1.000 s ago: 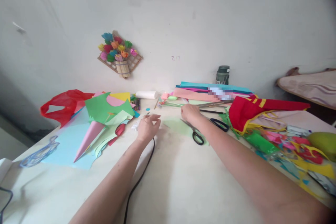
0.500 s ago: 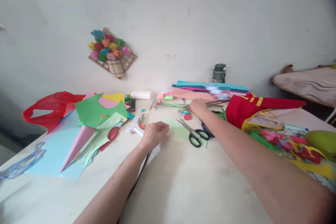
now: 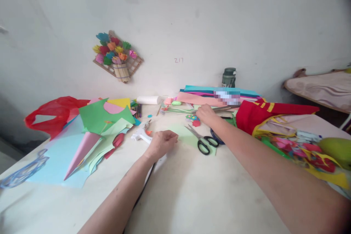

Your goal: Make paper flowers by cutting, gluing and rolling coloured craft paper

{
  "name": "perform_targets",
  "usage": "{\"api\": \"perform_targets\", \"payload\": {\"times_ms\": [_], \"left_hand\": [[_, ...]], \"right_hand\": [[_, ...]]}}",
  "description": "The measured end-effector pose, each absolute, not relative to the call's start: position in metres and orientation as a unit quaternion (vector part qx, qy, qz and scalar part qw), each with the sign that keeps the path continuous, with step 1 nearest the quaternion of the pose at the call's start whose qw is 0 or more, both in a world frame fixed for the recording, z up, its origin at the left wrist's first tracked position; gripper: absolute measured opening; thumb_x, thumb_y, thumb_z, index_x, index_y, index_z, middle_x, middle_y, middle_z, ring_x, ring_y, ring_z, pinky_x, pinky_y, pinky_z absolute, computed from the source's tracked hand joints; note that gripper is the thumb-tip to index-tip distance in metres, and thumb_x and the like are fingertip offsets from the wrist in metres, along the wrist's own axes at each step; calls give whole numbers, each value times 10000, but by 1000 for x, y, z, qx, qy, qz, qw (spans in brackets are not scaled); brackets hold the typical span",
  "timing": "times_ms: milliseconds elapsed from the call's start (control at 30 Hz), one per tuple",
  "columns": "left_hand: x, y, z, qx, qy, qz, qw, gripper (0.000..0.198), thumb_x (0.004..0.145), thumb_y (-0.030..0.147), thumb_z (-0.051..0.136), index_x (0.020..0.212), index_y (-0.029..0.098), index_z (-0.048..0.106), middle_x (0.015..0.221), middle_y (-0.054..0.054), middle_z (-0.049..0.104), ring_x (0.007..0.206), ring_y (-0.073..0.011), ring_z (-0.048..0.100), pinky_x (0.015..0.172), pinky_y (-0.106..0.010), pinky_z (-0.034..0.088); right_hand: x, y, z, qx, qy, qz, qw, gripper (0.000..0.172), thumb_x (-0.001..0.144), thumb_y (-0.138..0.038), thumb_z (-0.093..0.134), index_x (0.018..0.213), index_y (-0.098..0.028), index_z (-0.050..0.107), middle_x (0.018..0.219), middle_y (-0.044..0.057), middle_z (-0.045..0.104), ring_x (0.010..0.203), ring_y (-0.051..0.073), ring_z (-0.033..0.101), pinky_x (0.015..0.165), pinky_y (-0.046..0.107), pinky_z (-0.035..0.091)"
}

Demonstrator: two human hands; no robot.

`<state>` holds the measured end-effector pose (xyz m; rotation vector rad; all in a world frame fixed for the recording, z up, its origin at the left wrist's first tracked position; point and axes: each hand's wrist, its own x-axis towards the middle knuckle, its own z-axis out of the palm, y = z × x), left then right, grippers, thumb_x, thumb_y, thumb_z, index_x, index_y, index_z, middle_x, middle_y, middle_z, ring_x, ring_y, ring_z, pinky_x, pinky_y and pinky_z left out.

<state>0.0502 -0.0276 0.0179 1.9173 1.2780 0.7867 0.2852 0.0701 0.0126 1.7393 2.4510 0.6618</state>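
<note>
My left hand (image 3: 163, 142) is closed in a loose pinch above the table, just right of a white glue gun (image 3: 142, 134) with a black cord. Whatever its fingertips may hold is too small to tell. My right hand (image 3: 206, 114) reaches to the back, fingers curled down beside small paper flowers (image 3: 195, 120) and thin green stems (image 3: 179, 110). Its fingertips are hidden, so I cannot see what is in them. Between the hands, black-handled scissors (image 3: 204, 145) lie slightly open on a pale green paper sheet (image 3: 185, 136).
On the left are a pink paper cone (image 3: 83, 153), green paper (image 3: 97, 117), a red mesh bag (image 3: 55, 111) and blue wire (image 3: 26, 170). Stacked coloured sheets (image 3: 197, 98) and a dark bottle (image 3: 229, 77) stand behind. A red cloth (image 3: 249, 117) and paper scraps (image 3: 309, 151) lie right.
My left hand has shifted very slightly right and down. The right hand has moved a little to the left, staying by the paper flowers.
</note>
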Motion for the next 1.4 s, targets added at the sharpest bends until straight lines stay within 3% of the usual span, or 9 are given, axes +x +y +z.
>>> {"api": "perform_targets", "payload": {"times_ms": [200, 433, 667, 1033, 1200, 1300, 1400], "left_hand": [[53, -27, 17, 746, 483, 309, 338, 258, 715, 360, 500, 763, 148, 640, 705, -51, 671, 632, -148, 593, 600, -238, 440], [57, -30, 21, 737, 487, 310, 350, 272, 708, 370, 514, 756, 136, 645, 686, -62, 667, 625, -150, 592, 602, -243, 447], [54, -28, 18, 748, 486, 303, 335, 298, 711, 395, 506, 762, 138, 648, 680, -59, 661, 617, -147, 584, 596, -242, 441], [56, -28, 24, 695, 488, 328, 414, 310, 685, 418, 550, 755, 127, 629, 707, -74, 670, 613, -135, 588, 605, -249, 462], [57, -28, 27, 658, 486, 351, 455, 304, 678, 400, 575, 762, 111, 617, 725, -91, 669, 607, -124, 585, 614, -248, 469], [57, -15, 23, 670, 492, 351, 432, 312, 692, 409, 557, 787, 117, 619, 771, -92, 669, 611, -128, 591, 596, -252, 472], [63, 2, 22, 712, 505, 334, 357, 312, 720, 377, 523, 893, 141, 632, 809, -79, 664, 640, -149, 604, 582, -264, 475]], "right_hand": [[281, 63, 20, 574, 788, 222, 11, 280, 812, -72, 363, 978, -66, 589, 904, 195, 618, 841, 242, 582, 691, 319, 380], [277, 55, 28, 571, 796, 199, 20, 249, 771, -47, 402, 844, -62, 640, 847, 188, 639, 815, 252, 601, 643, 301, 402], [277, 52, 25, 567, 799, 203, 13, 242, 785, -67, 401, 843, -91, 634, 842, 160, 643, 794, 251, 597, 649, 307, 399], [259, 47, 27, 589, 786, 188, -31, 298, 812, -69, 366, 986, -145, 596, 986, 129, 594, 867, 197, 556, 690, 275, 406], [258, 47, 24, 578, 791, 197, -39, 277, 825, -89, 367, 927, -149, 618, 993, 129, 586, 1054, 232, 430, 774, 302, 373], [262, 48, 21, 579, 794, 181, -39, 256, 846, -160, 380, 940, -170, 617, 987, 115, 584, 1026, 220, 447, 779, 295, 359], [266, 48, 16, 587, 794, 150, -45, 251, 838, -193, 403, 1011, -219, 584, 991, 77, 580, 919, 189, 511, 696, 264, 367]]}}
